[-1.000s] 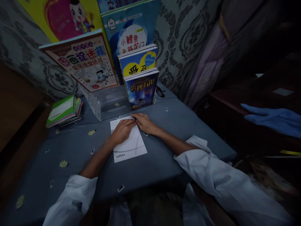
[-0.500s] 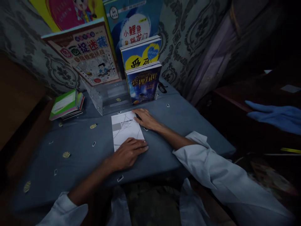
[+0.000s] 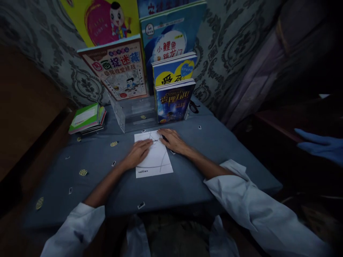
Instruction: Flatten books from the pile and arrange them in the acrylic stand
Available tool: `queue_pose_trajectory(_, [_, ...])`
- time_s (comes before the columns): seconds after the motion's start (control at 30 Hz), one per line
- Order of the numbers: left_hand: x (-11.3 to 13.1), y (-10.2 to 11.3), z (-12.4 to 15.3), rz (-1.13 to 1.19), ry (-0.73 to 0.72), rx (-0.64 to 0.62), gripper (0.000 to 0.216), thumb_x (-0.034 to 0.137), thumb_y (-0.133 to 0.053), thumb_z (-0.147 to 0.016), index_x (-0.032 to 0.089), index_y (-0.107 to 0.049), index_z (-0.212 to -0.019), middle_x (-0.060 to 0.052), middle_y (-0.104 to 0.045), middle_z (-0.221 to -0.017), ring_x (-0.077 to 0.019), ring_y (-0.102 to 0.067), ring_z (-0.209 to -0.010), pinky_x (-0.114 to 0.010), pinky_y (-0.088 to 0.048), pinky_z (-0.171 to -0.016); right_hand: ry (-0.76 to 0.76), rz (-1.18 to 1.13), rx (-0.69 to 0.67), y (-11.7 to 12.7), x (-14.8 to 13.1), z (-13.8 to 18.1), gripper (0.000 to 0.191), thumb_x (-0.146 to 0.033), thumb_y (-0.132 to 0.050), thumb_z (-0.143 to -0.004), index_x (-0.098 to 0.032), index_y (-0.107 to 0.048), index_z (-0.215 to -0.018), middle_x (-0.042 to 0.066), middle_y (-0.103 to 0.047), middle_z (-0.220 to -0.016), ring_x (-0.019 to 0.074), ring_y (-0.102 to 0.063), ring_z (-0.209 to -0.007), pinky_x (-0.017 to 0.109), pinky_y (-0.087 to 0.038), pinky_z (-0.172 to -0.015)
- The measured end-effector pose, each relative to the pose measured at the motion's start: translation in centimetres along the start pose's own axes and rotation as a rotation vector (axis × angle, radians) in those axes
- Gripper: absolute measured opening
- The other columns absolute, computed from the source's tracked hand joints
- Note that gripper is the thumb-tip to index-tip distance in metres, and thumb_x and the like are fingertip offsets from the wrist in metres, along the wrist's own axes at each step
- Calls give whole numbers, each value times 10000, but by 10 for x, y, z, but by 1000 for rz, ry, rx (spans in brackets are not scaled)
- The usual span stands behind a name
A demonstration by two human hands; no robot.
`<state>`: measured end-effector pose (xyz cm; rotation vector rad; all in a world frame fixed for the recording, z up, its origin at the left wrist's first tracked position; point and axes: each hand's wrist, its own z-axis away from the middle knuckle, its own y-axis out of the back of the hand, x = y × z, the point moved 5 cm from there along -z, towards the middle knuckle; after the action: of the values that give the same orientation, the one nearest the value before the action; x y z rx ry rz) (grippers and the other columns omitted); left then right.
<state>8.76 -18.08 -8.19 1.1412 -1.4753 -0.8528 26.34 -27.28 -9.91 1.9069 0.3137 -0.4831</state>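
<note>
A white booklet (image 3: 152, 160) with thin grey lines and a "valli" print at its lower edge lies flat on the blue-grey tablecloth. My left hand (image 3: 139, 153) rests across its upper left part, fingers stretched out and covering some of the cover print. At the booklet's upper right corner lies my right hand (image 3: 174, 141), its fingers extended over the edge. Something dark shows beside the right thumb; whether it is a small object or shadow, I cannot tell. Neither hand is wrapped round anything.
Behind the booklet stands a clear acrylic rack (image 3: 136, 119) with several upright books, a dark blue one (image 3: 175, 101) in front. A stack of thin books (image 3: 87, 119) sits at left. Dark glasses (image 3: 194, 107) lie right of the rack. A blue-gloved hand (image 3: 321, 146) appears at far right.
My left hand has slid from the booklet's lower edge up to its upper left, uncovering the bottom print. The right hand stays at the upper right corner. The view has shifted slightly.
</note>
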Motion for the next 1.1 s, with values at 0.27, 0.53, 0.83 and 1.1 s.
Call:
queue_pose_trajectory(0.27, [-52,8,-1,-173,281,142,420,199,-398,-1000,153,-572,-1379,-131,-564,-1465,-258,-517,-1367,-470,-392,-1153,3,67,0,3,-7,4,408,-249,-454,-971,-206,-620,-1341,120,-600,-1440,289,-515,-1362,541,-385,-1127])
queue_pose_trajectory(0.53, [-34,16,0,-273,383,121,356,229,-445,-1007,154,-616,-1310,-135,-626,-1369,-295,-584,-1230,-479,-453,-1041,103,163,-169,-23,-62,-8,415,-194,-413,-1001,-146,-587,-1374,154,-561,-1475,260,-429,-1445,514,-292,-1213])
queue_pose_trajectory(0.83, [-29,21,2,-355,379,81,370,182,-421,-1000,177,-633,-1303,-118,-655,-1312,-276,-608,-1179,-440,-491,-982,28,163,-257,-36,-78,-16,544,-295,-392,-1021,-16,-433,-1486,224,-399,-1576,273,-286,-1518,465,-239,-1251])
queue_pose_trajectory(1.1, [-33,16,3,-331,399,81,398,195,-404,-995,143,-612,-1330,-135,-614,-1395,-284,-578,-1274,-466,-442,-1089,-94,229,-113,-15,-32,7,550,-342,-343,-1021,-48,-462,-1470,212,-413,-1570,286,-339,-1496,506,-284,-1227])
